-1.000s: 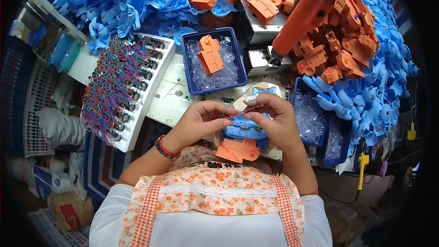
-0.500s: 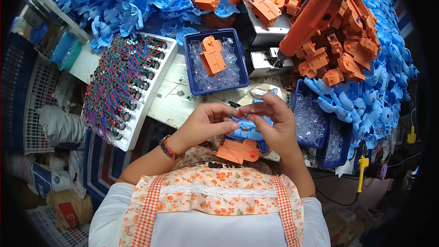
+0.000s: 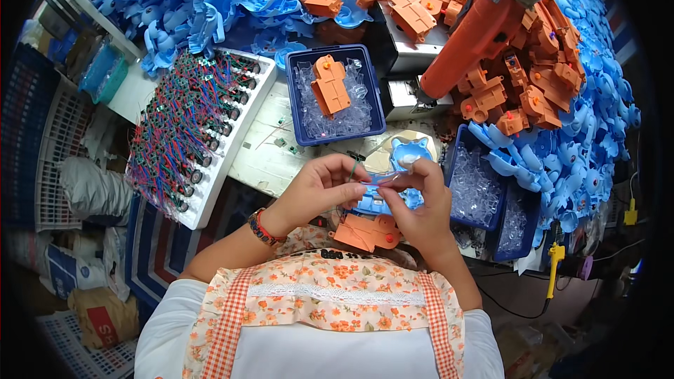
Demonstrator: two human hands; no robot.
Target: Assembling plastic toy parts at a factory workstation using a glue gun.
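Thin coloured wires (image 3: 354,170) run between my two hands over the work spot. The left hand (image 3: 317,186) is closed, pinching the wires between thumb and fingers. Opposite it, my right hand (image 3: 423,203) is closed too, its thumb and finger pressed together on the wires' other part; the exact grip is partly hidden. Beneath the fingers lies a light blue plastic toy shell (image 3: 372,203), partly covered by the hands. Another blue shell part (image 3: 411,151) sits just beyond my right fingers. Close to my apron is an orange plastic housing (image 3: 365,232) with a red knob.
A white foam tray (image 3: 235,126) of wired circuit parts stands left. Ahead, a dark blue bin (image 3: 337,142) holds clear pieces and an orange housing (image 3: 330,85). An orange power screwdriver (image 3: 463,45) hangs right, near piled orange housings (image 3: 540,102) and blue shells (image 3: 590,133).
My right fingers have lowered and drawn in over the wires, uncovering more of the blue shell part behind. The left hand stays nearly still. The view has shifted slightly.
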